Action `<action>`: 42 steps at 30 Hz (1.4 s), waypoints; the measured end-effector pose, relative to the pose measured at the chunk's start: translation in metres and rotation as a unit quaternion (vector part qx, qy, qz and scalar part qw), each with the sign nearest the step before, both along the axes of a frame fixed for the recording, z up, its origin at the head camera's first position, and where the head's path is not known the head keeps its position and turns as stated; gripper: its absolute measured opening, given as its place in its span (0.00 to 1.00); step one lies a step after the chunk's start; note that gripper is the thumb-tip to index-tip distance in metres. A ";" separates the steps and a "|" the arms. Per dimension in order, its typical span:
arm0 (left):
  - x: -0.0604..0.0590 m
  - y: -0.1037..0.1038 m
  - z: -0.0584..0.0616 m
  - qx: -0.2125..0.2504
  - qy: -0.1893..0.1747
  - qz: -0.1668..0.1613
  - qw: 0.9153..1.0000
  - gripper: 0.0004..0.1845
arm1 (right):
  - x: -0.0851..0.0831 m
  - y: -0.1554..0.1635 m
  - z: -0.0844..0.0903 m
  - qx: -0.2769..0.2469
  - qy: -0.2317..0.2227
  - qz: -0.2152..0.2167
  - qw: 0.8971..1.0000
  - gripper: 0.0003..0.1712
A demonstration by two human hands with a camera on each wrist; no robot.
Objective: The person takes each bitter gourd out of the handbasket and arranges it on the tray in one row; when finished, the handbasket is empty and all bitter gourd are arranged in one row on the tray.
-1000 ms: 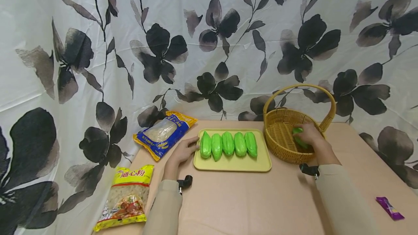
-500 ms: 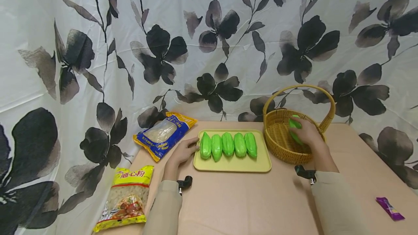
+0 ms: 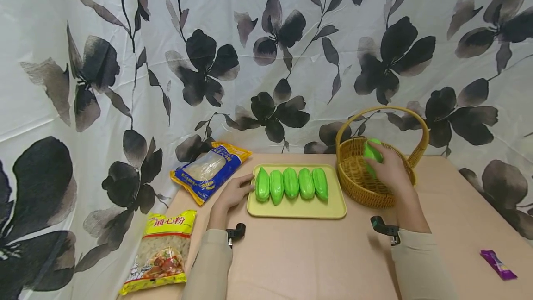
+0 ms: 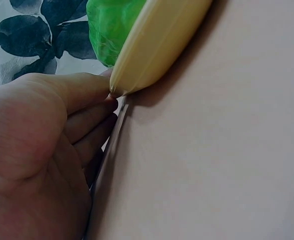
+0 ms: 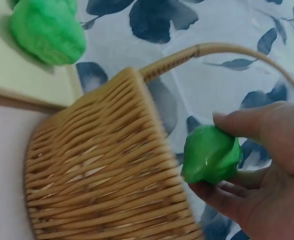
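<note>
My right hand (image 3: 389, 168) pinches a long, shiny green lumpy piece (image 5: 210, 154) between thumb and fingers. It looks like a vegetable, but its kind is unclear. In the head view it appears over the wicker basket (image 3: 358, 196); the right wrist view puts it beside the rim. Several similar green pieces (image 3: 291, 183) lie in a row on the pale yellow tray (image 3: 295, 209), left of the basket. At the tray's left edge rests my left hand (image 3: 233, 196), thumb and fingers touching the rim (image 4: 159, 45). Parts of those fingertips are hidden in the left wrist view.
A blue and yellow bag (image 3: 210, 172) lies behind the left hand. Nearer stands a yellow bag of pasta (image 3: 162, 251) at the table's left edge. A small purple packet (image 3: 498, 265) is at the far right. The basket's tall handle (image 3: 381, 109) arches over its opening.
The right hand has raised the green piece from inside the basket and shifted it slightly left. The left hand and the tray have stayed in place.
</note>
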State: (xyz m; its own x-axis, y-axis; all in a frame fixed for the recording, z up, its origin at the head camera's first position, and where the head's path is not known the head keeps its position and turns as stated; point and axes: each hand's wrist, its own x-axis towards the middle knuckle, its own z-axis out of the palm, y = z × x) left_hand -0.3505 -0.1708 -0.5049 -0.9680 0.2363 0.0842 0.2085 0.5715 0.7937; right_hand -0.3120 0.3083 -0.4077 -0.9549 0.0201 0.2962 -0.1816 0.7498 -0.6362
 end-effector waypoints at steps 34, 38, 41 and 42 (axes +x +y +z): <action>0.002 -0.005 -0.001 0.006 -0.013 -0.004 1.000 0.24 | 0.026 -0.076 0.023 0.018 0.001 0.124 0.992 0.33; 0.002 -0.005 -0.001 0.006 -0.011 -0.006 1.000 0.24 | 0.024 -0.081 0.017 0.031 -0.007 0.125 0.992 0.33; 0.003 -0.004 -0.001 0.006 -0.010 -0.005 1.000 0.24 | 0.022 -0.083 0.012 0.051 -0.012 0.125 0.991 0.32; 0.003 -0.004 -0.001 0.006 -0.010 -0.005 1.000 0.24 | 0.021 -0.084 0.010 0.057 -0.014 0.124 0.990 0.32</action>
State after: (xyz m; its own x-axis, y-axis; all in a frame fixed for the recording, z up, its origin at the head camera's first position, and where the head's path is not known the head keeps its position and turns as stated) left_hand -0.3475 -0.1752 -0.5056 -0.9673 0.2445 0.0681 0.1981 0.5599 0.8046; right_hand -0.2910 0.2242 -0.3977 -0.9341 -0.2489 0.2560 -0.3530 0.7516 -0.5572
